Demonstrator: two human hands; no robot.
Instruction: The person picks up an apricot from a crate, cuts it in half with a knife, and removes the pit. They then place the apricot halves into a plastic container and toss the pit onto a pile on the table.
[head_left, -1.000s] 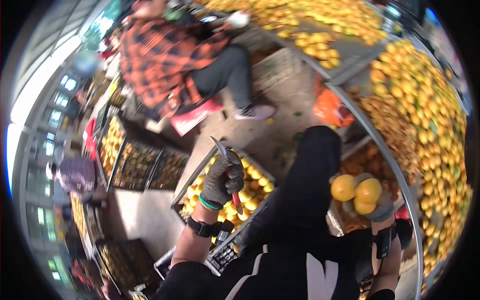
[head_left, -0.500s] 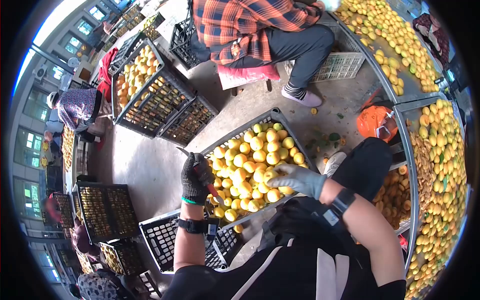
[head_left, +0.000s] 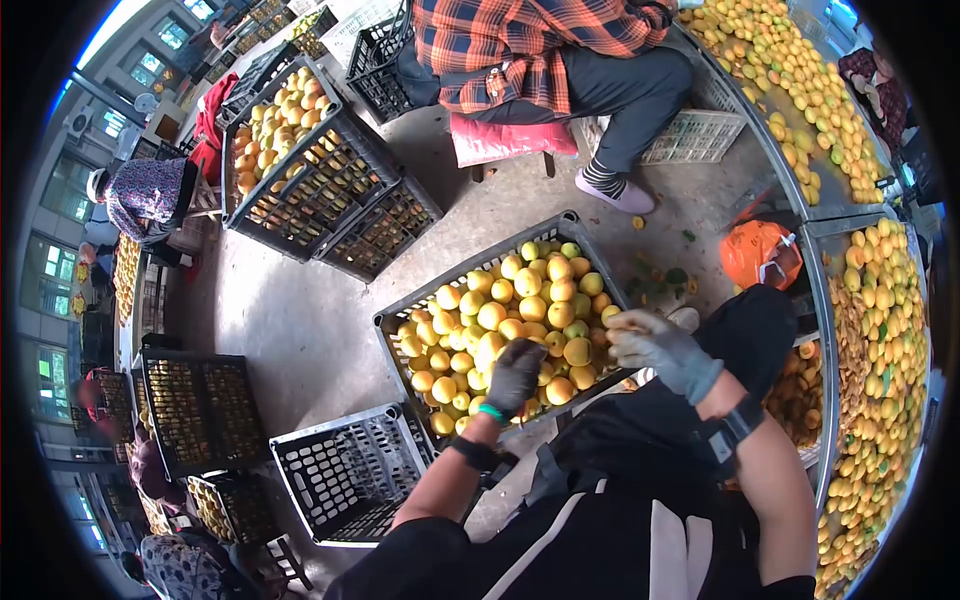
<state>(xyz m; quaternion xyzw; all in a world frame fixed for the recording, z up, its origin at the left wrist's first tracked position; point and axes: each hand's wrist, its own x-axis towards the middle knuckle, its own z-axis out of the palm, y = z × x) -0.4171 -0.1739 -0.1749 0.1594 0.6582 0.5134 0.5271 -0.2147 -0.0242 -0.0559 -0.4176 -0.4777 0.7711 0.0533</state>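
A black crate (head_left: 392, 345) full of yellow-orange round fruit (head_left: 492, 315), perhaps apricots, sits before me. My left hand (head_left: 516, 374), in a dark grey glove with a green cuff, is closed low over the fruit. The red-handled pruning shears seen in it half a second ago are mostly hidden behind its fingers now. At the crate's right edge, my right hand (head_left: 665, 350) in a light grey glove has its fingers curled together. One fruit lies right by those fingertips; whether they grip something cannot be made out.
A black crate (head_left: 345, 425) stands at lower left. Stacked fruit crates (head_left: 325, 190) are farther off. A person in a plaid shirt (head_left: 520, 60) sits ahead on a pink cushion (head_left: 510, 140). Metal-edged sorting tables (head_left: 822, 330) with fruit line the right, near an orange bag (head_left: 760, 255).
My left hand has swung right from the crate's left edge to over the fruit. My right hand has drawn right and slightly up, off the fruit. The view has shifted a little.
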